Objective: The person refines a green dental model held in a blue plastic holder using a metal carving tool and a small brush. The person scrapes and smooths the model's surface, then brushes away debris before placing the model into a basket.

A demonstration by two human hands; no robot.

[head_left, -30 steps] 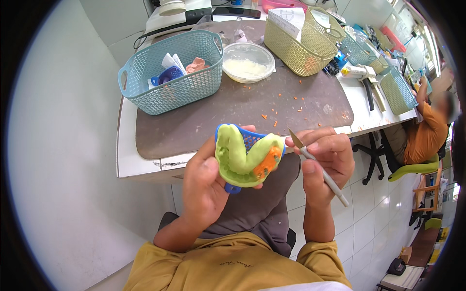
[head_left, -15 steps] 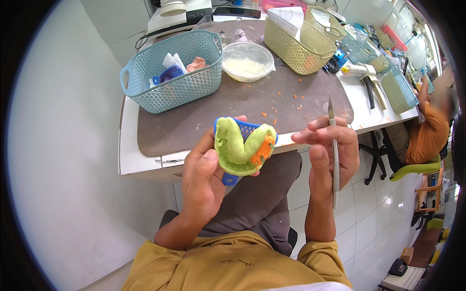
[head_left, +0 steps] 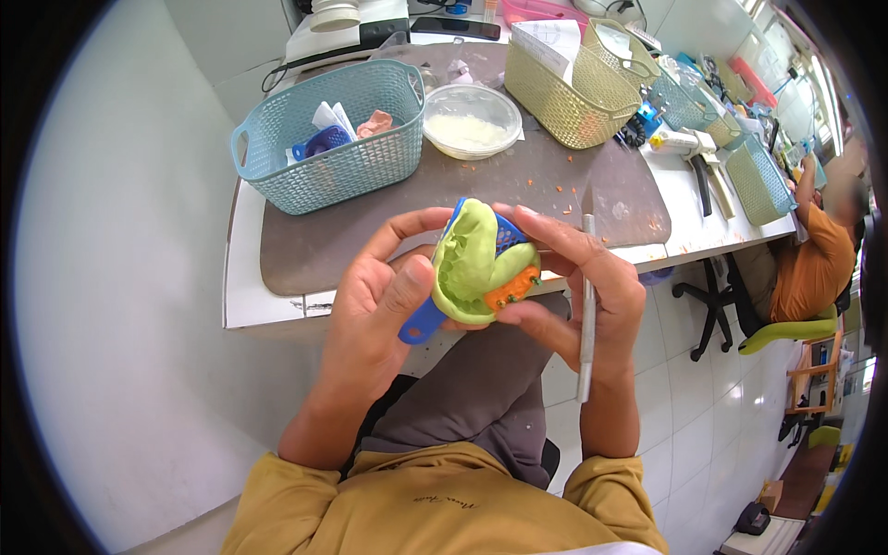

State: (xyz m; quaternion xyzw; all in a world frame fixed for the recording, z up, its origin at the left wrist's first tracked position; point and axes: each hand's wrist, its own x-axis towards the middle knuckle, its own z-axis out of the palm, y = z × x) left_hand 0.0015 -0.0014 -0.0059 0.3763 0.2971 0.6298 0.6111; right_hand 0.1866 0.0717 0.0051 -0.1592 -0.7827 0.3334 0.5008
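Observation:
A light green dental impression (head_left: pixel 467 264), seated in a blue perforated tray (head_left: pixel 424 321), is held above my lap in front of the table edge. It is tilted, and an orange patch (head_left: pixel 509 289) with small dark green pegs covers one side. My left hand (head_left: pixel 365 301) grips the tray from the left, thumb near the handle. My right hand (head_left: pixel 606 291) has its thumb and index finger on the impression's right side, by the orange patch. A slim metal knife (head_left: pixel 587 324) stays tucked between the right hand's fingers, its blade pointing away from me.
Orange crumbs lie on the brown mat (head_left: pixel 324 245). At its far side stand a light blue basket (head_left: pixel 338 180), a clear lidded bowl (head_left: pixel 467 151) and a yellow basket (head_left: pixel 555 111). Another person (head_left: pixel 814 259) in orange sits to the right.
My right hand has moved left and taken hold of the impression's right side. The impression has turned and tilted, its handle swinging left. The knife remains in my right hand.

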